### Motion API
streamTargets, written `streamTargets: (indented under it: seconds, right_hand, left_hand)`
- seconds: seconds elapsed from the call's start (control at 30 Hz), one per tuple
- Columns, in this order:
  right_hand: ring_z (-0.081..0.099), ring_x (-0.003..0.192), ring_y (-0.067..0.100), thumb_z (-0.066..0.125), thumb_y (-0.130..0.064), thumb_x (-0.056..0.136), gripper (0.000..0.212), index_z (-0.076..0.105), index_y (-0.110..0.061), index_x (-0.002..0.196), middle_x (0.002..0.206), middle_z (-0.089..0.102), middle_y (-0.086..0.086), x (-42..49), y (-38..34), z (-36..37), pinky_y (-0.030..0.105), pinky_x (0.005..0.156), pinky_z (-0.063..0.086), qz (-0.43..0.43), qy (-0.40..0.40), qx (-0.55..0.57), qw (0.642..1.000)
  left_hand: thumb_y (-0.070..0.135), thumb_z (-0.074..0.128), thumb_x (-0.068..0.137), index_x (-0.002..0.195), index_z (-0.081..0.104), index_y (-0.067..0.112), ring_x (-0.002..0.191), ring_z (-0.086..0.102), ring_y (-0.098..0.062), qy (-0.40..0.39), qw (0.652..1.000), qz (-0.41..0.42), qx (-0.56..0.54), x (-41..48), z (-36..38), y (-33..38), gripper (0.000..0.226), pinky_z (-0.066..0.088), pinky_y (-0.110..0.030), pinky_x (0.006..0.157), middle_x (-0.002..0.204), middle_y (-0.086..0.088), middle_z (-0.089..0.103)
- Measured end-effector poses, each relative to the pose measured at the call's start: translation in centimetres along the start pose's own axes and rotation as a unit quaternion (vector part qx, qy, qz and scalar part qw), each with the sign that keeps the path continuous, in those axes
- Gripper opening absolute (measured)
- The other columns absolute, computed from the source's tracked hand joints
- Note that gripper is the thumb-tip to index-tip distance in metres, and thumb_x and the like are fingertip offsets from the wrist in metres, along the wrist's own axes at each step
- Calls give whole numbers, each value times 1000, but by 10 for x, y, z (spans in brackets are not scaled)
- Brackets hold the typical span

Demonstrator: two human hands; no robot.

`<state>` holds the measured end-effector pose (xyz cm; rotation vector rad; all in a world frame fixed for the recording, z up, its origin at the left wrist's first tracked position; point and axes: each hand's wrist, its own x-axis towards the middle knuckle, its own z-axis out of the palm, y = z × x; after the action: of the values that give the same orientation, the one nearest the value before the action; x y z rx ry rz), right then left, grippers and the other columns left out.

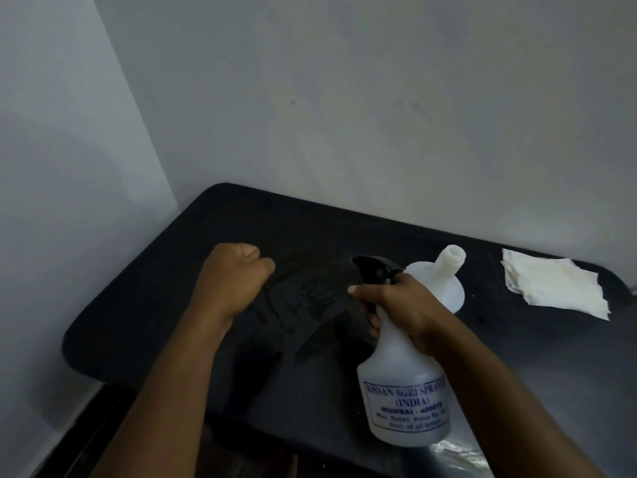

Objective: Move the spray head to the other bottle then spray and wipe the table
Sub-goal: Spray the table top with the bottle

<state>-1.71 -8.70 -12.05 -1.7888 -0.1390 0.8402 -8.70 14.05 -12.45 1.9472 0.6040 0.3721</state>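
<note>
While the near edge of the black table [155, 322] carries a crinkled bit of shiny clear plastic [458, 450], the spray bottle [403, 391] sits just above it in view. It's translucent white w/ a blue printed label, and it leans a little to the left. Can't tell if its base touches the tabletop.

The right hand [403, 305] grips it at the neck: most fingers curled round, the index finger laid out straight toward the left under the black spray head [374, 267]. That head is on this bottle, nozzle aimed left and away.

Out that way lie wet streaks [303, 301], i.e. smeared patches on the dark top, between the two hands.

The left hand [234, 274] is at the streaks' left side, fingers balled into a fist w/ nothing seen in it, forearm low over the table.

Just behind the right hand stands the other bottle [448, 288], white, neck open, no head. Its lower part is blocked by the hand and wrist.

Farther right, well apart from both hands, a white folded cloth [551, 284] lies flat near the table's back edge.

Behind it all are pale walls [344, 98] meeting in a corner at the left.
</note>
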Motion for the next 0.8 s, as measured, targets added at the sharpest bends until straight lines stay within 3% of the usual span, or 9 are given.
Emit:
streamTargets:
  seconds: [0.13,0.3,0.63,0.7,0.8]
  right_hand:
    - [60,48,9,69,-25,86,20,64,-12,99,86,75,11,2,-2,4,24,49,50,-4,14,17,1000]
    - [61,49,6,67,-40,87,25,64,-18,99,91,74,8,1,-2,31,23,51,51,-25,-5,-56,998]
    - [54,40,6,67,-38,86,32,58,-16,65,43,55,-6,5,-6,71,18,46,48,-18,-67,-137,988]
    - [55,44,5,68,-38,86,26,62,-15,76,53,61,-5,7,-7,70,19,48,49,-15,-60,-125,990]
    - [60,55,8,67,-38,87,27,64,-16,100,86,71,5,9,-10,67,25,55,50,-15,-43,-99,994]
  left_hand:
    - [6,59,72,47,28,26,41,25,-8,71,994,-21,-74,2,-6,-1,45,19,-22,41,46,6,28]
    - [6,56,73,50,30,23,48,26,-16,183,967,-39,-171,6,-22,2,38,21,-26,46,57,-4,30]
    - [6,54,76,51,28,21,48,25,-13,246,960,-40,-123,6,-37,-1,39,20,-25,47,54,0,27]
    - [6,55,76,50,27,21,48,26,-13,248,959,-42,-131,6,-40,-1,40,21,-26,48,54,0,27]
    - [6,54,76,50,27,21,47,26,-13,250,958,-41,-137,5,-42,-1,40,21,-26,47,53,0,28]
